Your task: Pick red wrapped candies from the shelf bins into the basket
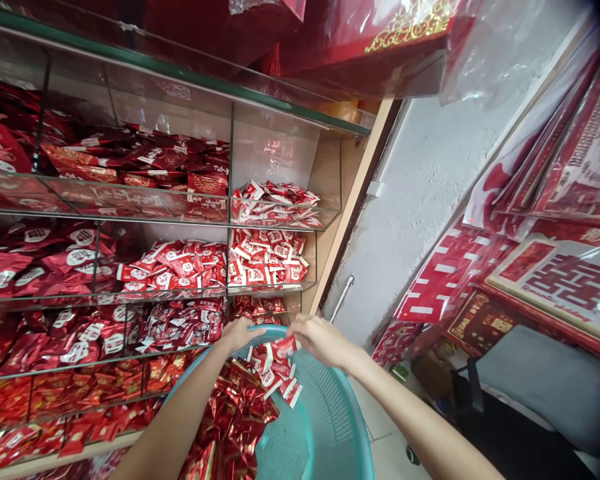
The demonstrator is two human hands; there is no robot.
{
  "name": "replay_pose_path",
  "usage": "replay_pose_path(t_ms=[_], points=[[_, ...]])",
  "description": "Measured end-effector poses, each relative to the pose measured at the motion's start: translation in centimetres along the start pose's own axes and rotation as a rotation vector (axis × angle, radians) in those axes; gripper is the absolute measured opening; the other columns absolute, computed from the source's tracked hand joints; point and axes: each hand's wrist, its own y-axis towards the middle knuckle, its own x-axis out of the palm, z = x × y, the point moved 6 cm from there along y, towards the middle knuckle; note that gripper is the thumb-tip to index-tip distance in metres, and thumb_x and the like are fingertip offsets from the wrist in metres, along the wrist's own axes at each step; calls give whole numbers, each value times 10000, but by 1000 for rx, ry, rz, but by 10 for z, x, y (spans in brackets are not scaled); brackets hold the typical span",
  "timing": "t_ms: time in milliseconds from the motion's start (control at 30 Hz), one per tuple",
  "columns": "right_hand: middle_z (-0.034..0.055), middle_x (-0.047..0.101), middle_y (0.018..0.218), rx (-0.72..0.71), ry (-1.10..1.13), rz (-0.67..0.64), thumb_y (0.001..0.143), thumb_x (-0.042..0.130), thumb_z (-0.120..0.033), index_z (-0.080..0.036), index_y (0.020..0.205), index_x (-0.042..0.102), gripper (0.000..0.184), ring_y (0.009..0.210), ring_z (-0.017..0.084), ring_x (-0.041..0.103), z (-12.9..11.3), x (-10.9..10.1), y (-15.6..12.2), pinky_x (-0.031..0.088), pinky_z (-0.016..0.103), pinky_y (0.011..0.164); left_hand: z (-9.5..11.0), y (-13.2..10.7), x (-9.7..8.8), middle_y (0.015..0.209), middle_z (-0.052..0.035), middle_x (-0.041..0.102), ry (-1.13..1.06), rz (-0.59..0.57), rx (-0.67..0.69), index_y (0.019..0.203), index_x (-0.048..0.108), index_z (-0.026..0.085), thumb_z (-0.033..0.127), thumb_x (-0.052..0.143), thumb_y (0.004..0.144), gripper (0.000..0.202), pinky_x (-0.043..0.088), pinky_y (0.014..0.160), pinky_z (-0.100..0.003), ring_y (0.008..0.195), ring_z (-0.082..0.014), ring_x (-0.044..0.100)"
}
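Packet in hand: one small red-and-white packet [283, 346] is held near the centre of the frame, just above the basket's far side; a few alike packets [275, 377] are seen loosely heaped below it
Right hand: the right hand [316, 337] is curled in a pinch, the packet caught by its edge between thumb and fingers; exact finger contact cannot be told
Left hand: the left hand [241, 333] is closed over the rim of the teal basket [337, 407], left of centre; the fingertips beyond the rim are hidden
Weight: packet judged very light; hardly any load should be felt at the fingertips
Stiffness: soft, pliable wrapper judged likely; contents not seen, so firmness inside cannot be told
Surface: glossy film, probably slippery; sliding over neighbours to be expected; two packets could be picked up as one
Fragility: low by the look of it; crushing of the contents cannot be ruled out
Where to hold: pale flat end strip judged best; middle could be taken too if pinched lightly
Foil bags: larger dark-red foil bags [235, 410] are piled in the basket, lower centre of the frame; crinkly and loose, better grasped by a corner
Shelf packets: similar red-and-white packets [269, 257] are stacked in a glass-fronted shelf compartment, above the basket
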Motion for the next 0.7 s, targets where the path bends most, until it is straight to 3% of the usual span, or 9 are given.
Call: replay_pose_path(t_ms=[100, 200, 367, 500, 600, 700], points=[[33, 656, 950, 105, 21, -183, 770, 475, -78, -228, 914, 675, 290, 881, 176, 595, 24, 51, -14, 410, 244, 717, 0, 1, 0, 750, -21, 678, 23, 11, 25, 736, 639, 221, 717, 465, 665, 531, 363, 598, -232, 731, -195, 611], [34, 688, 902, 196, 110, -278, 707, 482, -42, -204, 867, 703, 318, 863, 176, 607, 44, 86, -27, 411, 232, 719, 1, 2, 0, 734, -20, 670, 49, 20, 40, 707, 621, 219, 711, 457, 673, 521, 356, 597, -232, 716, -189, 605], [20, 678, 721, 342, 333, -359, 619, 517, -7, -159, 841, 704, 327, 679, 132, 604, 64, 124, -42, 422, 192, 597, 3, 0, -2, 734, -24, 666, 61, 12, 50, 685, 602, 218, 721, 448, 670, 526, 353, 588, -237, 713, -195, 604], [-38, 558, 504, 597, 658, -529, 614, 452, 42, -135, 833, 661, 351, 479, 93, 552, 72, 157, -58, 446, 182, 494, 5, -2, -3, 749, -32, 671, 74, 8, 46, 733, 624, 223, 704, 449, 684, 514, 350, 586, -243, 723, -206, 609], [-50, 514, 426, 738, 731, -589, 653, 429, 54, -131, 742, 622, 281, 423, 96, 547, 75, 170, -65, 466, 182, 465, 4, -2, -3, 773, -37, 676, 67, 2, 37, 770, 634, 222, 701, 457, 681, 518, 350, 592, -240, 736, -207, 613], [-42, 508, 396, 845, 759, -566, 670, 483, 52, -137, 664, 592, 218, 448, 122, 588, 80, 177, -68, 486, 180, 452, 4, -1, -2, 771, -39, 676, 72, 5, 41, 763, 633, 220, 699, 454, 684, 517, 342, 587, -240, 738, -208, 614]])
